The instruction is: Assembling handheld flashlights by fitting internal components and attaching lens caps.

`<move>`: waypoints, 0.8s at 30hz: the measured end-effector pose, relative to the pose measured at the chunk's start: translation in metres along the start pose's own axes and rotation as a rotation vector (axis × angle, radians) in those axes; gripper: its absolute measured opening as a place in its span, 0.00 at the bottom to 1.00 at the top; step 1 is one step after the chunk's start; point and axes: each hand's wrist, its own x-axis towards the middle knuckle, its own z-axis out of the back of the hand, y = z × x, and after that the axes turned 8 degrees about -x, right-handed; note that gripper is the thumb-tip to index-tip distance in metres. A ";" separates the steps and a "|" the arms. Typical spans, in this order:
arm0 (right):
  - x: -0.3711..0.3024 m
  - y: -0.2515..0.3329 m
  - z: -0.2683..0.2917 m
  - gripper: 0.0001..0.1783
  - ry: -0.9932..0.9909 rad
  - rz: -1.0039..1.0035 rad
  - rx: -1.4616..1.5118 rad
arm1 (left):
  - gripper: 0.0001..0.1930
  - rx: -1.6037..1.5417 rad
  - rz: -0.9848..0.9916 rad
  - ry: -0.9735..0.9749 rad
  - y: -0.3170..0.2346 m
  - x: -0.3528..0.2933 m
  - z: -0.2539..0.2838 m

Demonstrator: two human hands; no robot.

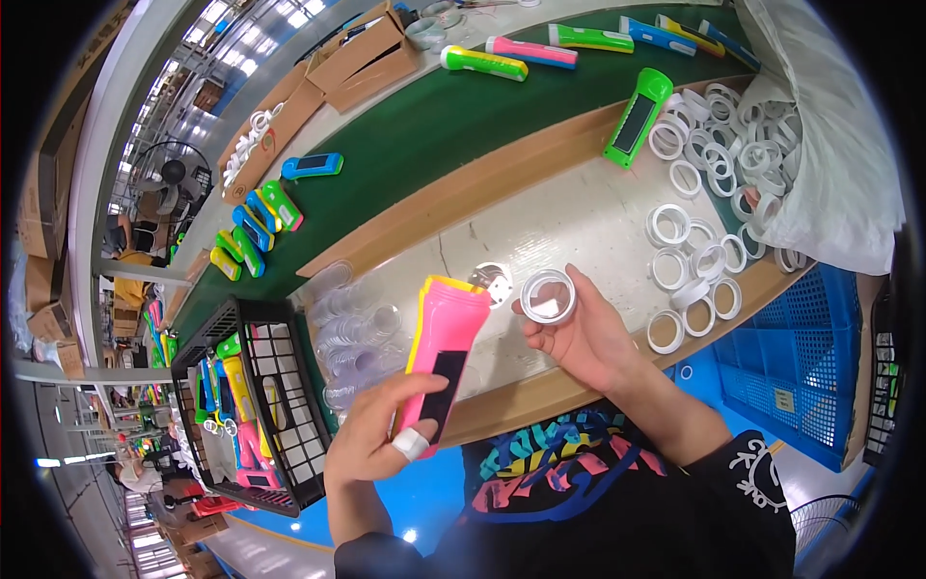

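Observation:
My left hand [384, 425] is closed around a pink and yellow flashlight body [453, 323] with a black panel on its side, head end tilted up and away. White tape wraps one of its fingers. At the flashlight's head end shows a silver reflector disc [496, 280]; whether it is attached cannot be made out. In my right hand [588, 333], a white ring [527, 307] with a clear lens [553, 294] in it is held between thumb and fingers, apart from the flashlight. Loose white rings [667, 224] lie to the right, and stacked clear lenses [347, 333] to the left.
Cardboard edging [453, 206] borders the worktop. Beyond it, a green conveyor belt [405, 145] carries several flashlights [590, 39]. A green flashlight [639, 116] rests at the far right edging. A black crate [307, 415] of flashlights stands left, blue crates [786, 362] right.

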 end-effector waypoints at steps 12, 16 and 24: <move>0.002 -0.012 -0.023 0.25 -0.081 -0.001 -0.021 | 0.23 -0.505 0.042 0.188 0.023 -0.011 -0.002; 0.003 -0.012 -0.021 0.24 -0.076 0.025 -0.110 | 0.27 -1.054 0.246 -0.006 0.013 -0.008 -0.017; 0.002 -0.002 -0.014 0.19 0.101 0.122 -0.254 | 0.25 -1.489 0.314 0.014 0.025 0.006 -0.011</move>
